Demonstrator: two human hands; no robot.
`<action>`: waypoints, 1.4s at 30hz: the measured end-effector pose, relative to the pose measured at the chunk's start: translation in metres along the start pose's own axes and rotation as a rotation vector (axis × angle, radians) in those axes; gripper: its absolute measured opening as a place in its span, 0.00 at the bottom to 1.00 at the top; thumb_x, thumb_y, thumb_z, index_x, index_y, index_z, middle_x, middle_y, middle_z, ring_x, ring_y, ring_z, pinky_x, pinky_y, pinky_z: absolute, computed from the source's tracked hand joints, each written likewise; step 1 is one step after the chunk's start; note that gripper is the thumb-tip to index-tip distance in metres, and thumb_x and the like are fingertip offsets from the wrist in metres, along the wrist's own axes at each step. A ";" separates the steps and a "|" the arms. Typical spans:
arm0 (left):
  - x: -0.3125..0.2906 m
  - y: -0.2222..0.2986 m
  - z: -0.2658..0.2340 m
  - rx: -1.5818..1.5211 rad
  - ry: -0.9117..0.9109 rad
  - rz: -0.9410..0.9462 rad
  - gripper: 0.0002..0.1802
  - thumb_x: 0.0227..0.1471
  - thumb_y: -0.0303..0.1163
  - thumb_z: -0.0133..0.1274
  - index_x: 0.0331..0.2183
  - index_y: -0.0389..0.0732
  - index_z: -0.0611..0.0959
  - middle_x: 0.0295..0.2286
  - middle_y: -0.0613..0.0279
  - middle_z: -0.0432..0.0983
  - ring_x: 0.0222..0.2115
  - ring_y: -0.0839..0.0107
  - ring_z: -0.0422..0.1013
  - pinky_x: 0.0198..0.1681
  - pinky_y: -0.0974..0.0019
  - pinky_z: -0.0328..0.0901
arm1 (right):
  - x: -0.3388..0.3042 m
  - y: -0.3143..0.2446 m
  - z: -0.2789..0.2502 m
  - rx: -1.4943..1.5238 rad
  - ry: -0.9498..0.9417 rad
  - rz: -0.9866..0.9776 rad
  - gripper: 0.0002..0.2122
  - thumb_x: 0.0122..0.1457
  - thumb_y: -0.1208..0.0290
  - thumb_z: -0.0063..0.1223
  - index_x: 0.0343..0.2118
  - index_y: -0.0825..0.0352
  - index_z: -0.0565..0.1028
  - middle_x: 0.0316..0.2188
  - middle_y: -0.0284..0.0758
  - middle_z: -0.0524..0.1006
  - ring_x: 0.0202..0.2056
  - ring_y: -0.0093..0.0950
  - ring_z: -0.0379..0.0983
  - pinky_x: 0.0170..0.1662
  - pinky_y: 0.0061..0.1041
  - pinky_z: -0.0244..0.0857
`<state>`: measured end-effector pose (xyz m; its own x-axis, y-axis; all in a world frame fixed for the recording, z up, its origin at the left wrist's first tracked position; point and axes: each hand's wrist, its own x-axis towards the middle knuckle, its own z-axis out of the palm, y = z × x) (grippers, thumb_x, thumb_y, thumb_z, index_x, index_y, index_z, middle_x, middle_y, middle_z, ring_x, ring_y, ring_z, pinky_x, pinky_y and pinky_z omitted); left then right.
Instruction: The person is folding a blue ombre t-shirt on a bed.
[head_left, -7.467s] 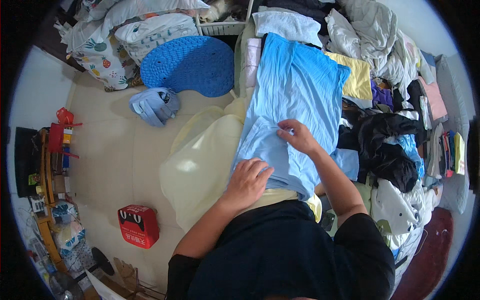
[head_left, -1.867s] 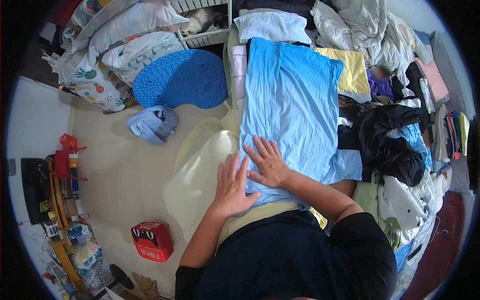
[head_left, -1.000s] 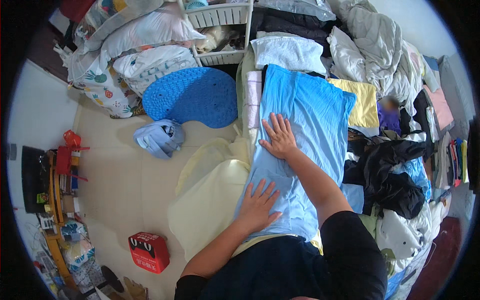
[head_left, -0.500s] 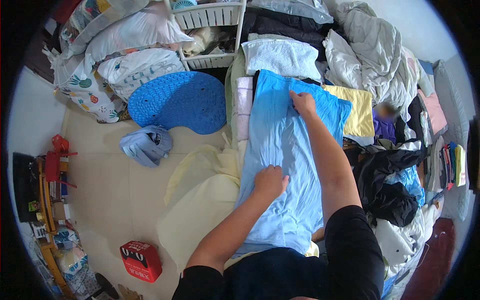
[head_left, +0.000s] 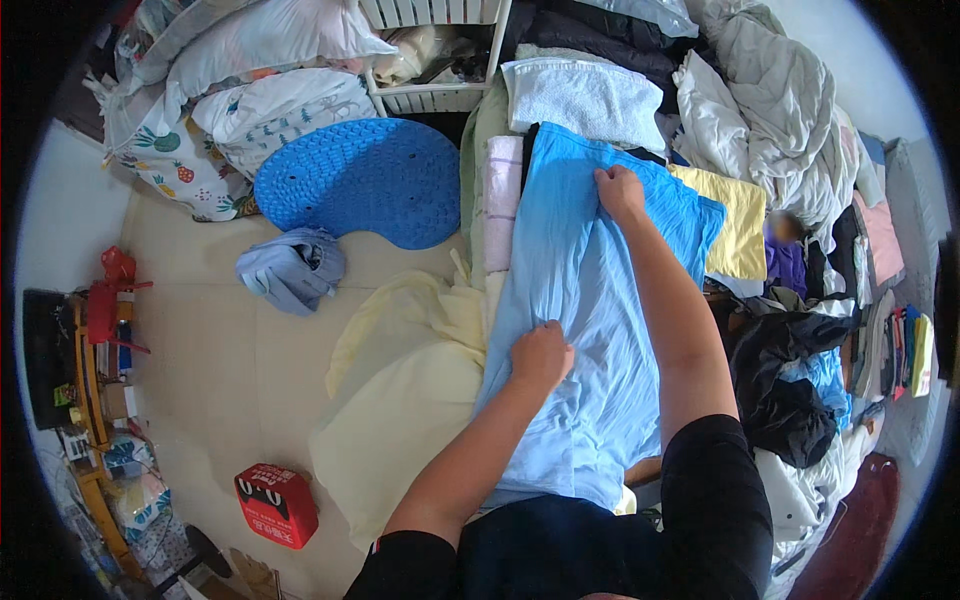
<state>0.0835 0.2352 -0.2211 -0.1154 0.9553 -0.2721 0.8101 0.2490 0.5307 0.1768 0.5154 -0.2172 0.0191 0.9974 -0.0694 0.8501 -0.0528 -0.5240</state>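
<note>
A blue garment [head_left: 610, 300], deeper blue at its far end and paler toward me, is spread lengthwise in front of my body. My left hand [head_left: 541, 356] is closed on a pinch of its cloth near the middle. Farther away and to the right, my right hand [head_left: 621, 193] pinches the cloth below the garment's far edge. Folds run along the fabric between the two hands. The fingertips are partly hidden, and I cannot tell the garment's exact kind.
A folded yellow cloth [head_left: 735, 225] and a white towel [head_left: 582, 100] lie beyond the garment. Pale yellow fabric [head_left: 405, 380] drapes to the left. On the floor side are a blue bumpy board [head_left: 360, 180], a crumpled blue-grey cloth [head_left: 290, 270] and a red box [head_left: 276, 505]. Black clothing [head_left: 785, 370] is heaped right.
The whole view has shifted slightly. Both hands keep their holds on the blue garment, in nearly the same places on the cloth.
</note>
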 end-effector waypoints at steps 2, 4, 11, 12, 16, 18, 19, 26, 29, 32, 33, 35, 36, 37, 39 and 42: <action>0.003 0.000 -0.006 -0.096 -0.042 -0.010 0.12 0.44 0.37 0.55 0.28 0.37 0.78 0.25 0.50 0.78 0.28 0.53 0.76 0.34 0.53 0.70 | 0.003 0.004 -0.003 -0.020 0.027 -0.020 0.18 0.54 0.55 0.50 0.32 0.69 0.78 0.36 0.49 0.78 0.40 0.47 0.75 0.45 0.41 0.67; 0.000 0.002 -0.014 -0.189 -0.081 -0.025 0.12 0.44 0.37 0.55 0.27 0.38 0.79 0.24 0.51 0.78 0.28 0.53 0.76 0.33 0.53 0.70 | 0.003 0.002 -0.008 -0.037 0.048 -0.044 0.18 0.54 0.55 0.50 0.32 0.69 0.77 0.36 0.49 0.78 0.40 0.47 0.74 0.45 0.42 0.67; -0.005 0.001 -0.001 -0.244 0.016 0.117 0.09 0.46 0.36 0.54 0.29 0.42 0.80 0.23 0.54 0.78 0.27 0.54 0.75 0.32 0.53 0.68 | -0.005 -0.006 -0.013 -0.266 0.051 -0.040 0.18 0.58 0.56 0.45 0.38 0.68 0.74 0.37 0.51 0.77 0.40 0.48 0.75 0.44 0.46 0.67; -0.004 0.001 0.003 -0.150 0.001 0.135 0.09 0.47 0.36 0.54 0.30 0.42 0.80 0.25 0.54 0.78 0.27 0.54 0.75 0.31 0.53 0.68 | -0.005 -0.001 -0.012 -0.294 0.030 -0.036 0.18 0.58 0.56 0.45 0.40 0.67 0.73 0.39 0.51 0.77 0.40 0.49 0.75 0.43 0.47 0.68; -0.003 0.000 0.004 -0.183 0.101 0.182 0.09 0.49 0.37 0.53 0.31 0.42 0.79 0.33 0.56 0.78 0.32 0.54 0.75 0.36 0.52 0.67 | -0.024 -0.016 -0.014 -0.258 0.109 -0.044 0.20 0.57 0.55 0.46 0.45 0.67 0.70 0.47 0.49 0.73 0.46 0.49 0.71 0.48 0.47 0.64; -0.002 -0.007 -0.002 -0.135 0.170 0.312 0.18 0.51 0.39 0.52 0.43 0.41 0.77 0.49 0.52 0.69 0.49 0.52 0.66 0.51 0.49 0.60 | -0.044 -0.032 -0.011 -0.217 0.419 -0.366 0.24 0.57 0.53 0.47 0.51 0.66 0.67 0.54 0.47 0.67 0.53 0.48 0.64 0.55 0.47 0.56; -0.002 -0.005 -0.004 -0.135 0.172 0.312 0.18 0.51 0.39 0.52 0.43 0.41 0.77 0.49 0.52 0.69 0.49 0.52 0.66 0.51 0.49 0.60 | -0.053 -0.036 -0.003 -0.172 0.446 -0.509 0.27 0.57 0.52 0.46 0.54 0.66 0.65 0.57 0.47 0.63 0.57 0.47 0.59 0.59 0.47 0.51; -0.006 -0.007 0.003 0.215 -0.016 0.100 0.44 0.55 0.52 0.44 0.63 0.40 0.47 0.64 0.47 0.34 0.64 0.46 0.31 0.60 0.32 0.30 | -0.038 -0.040 0.059 -0.428 0.096 -0.579 0.35 0.60 0.45 0.37 0.63 0.68 0.54 0.65 0.45 0.50 0.66 0.43 0.43 0.66 0.44 0.33; -0.014 -0.005 0.003 0.187 -0.007 0.106 0.45 0.55 0.55 0.43 0.64 0.40 0.47 0.64 0.46 0.33 0.64 0.43 0.31 0.57 0.27 0.30 | 0.002 -0.041 0.064 -0.388 0.130 -0.501 0.35 0.60 0.44 0.35 0.63 0.67 0.53 0.65 0.44 0.51 0.65 0.42 0.44 0.66 0.44 0.33; -0.012 -0.004 -0.004 0.090 0.056 0.070 0.46 0.54 0.54 0.45 0.63 0.40 0.47 0.64 0.44 0.33 0.63 0.39 0.32 0.56 0.26 0.32 | 0.016 -0.038 0.068 -0.393 0.121 -0.453 0.34 0.61 0.44 0.32 0.64 0.65 0.53 0.65 0.41 0.51 0.66 0.40 0.44 0.66 0.43 0.33; -0.010 -0.003 -0.007 0.010 0.103 0.046 0.46 0.54 0.54 0.46 0.63 0.41 0.47 0.63 0.44 0.33 0.62 0.37 0.32 0.56 0.26 0.33 | 0.018 -0.037 0.069 -0.391 0.127 -0.438 0.34 0.61 0.44 0.32 0.64 0.65 0.53 0.65 0.40 0.51 0.66 0.39 0.44 0.66 0.42 0.33; -0.004 -0.011 -0.014 -0.080 0.300 0.011 0.39 0.54 0.49 0.48 0.59 0.38 0.58 0.61 0.42 0.46 0.61 0.40 0.43 0.57 0.34 0.43 | 0.015 -0.038 0.070 -0.392 0.165 -0.452 0.33 0.62 0.45 0.32 0.63 0.64 0.54 0.65 0.39 0.53 0.65 0.38 0.46 0.66 0.42 0.34; -0.001 -0.023 -0.020 -0.192 0.342 -0.069 0.33 0.54 0.47 0.49 0.55 0.37 0.63 0.56 0.44 0.54 0.57 0.44 0.51 0.55 0.41 0.49 | 0.014 -0.040 0.070 -0.359 0.190 -0.477 0.32 0.62 0.46 0.33 0.63 0.64 0.55 0.64 0.40 0.54 0.65 0.39 0.47 0.66 0.42 0.35; 0.000 -0.033 -0.024 -0.307 0.381 -0.145 0.28 0.55 0.44 0.49 0.50 0.35 0.68 0.52 0.45 0.63 0.53 0.48 0.59 0.54 0.48 0.55 | 0.013 -0.039 0.068 -0.330 0.217 -0.500 0.31 0.62 0.47 0.34 0.63 0.64 0.56 0.63 0.40 0.55 0.64 0.39 0.48 0.66 0.42 0.36; 0.001 -0.045 -0.026 -0.361 0.378 -0.191 0.22 0.55 0.43 0.48 0.45 0.36 0.71 0.45 0.47 0.68 0.47 0.49 0.64 0.49 0.50 0.59 | 0.015 -0.034 0.069 -0.318 0.264 -0.528 0.30 0.62 0.49 0.35 0.62 0.64 0.58 0.62 0.41 0.58 0.63 0.39 0.50 0.65 0.43 0.39; 0.002 -0.051 -0.031 -0.369 0.311 -0.261 0.16 0.57 0.42 0.47 0.36 0.38 0.73 0.33 0.49 0.74 0.36 0.49 0.70 0.39 0.51 0.64 | 0.016 -0.031 0.071 -0.296 0.292 -0.542 0.29 0.62 0.49 0.35 0.61 0.64 0.59 0.62 0.41 0.58 0.63 0.39 0.51 0.65 0.43 0.40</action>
<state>0.0243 0.2295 -0.2232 -0.4957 0.8421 -0.2122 0.4826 0.4703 0.7388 0.1129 0.5297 -0.2624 -0.3440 0.8537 0.3911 0.8869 0.4322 -0.1633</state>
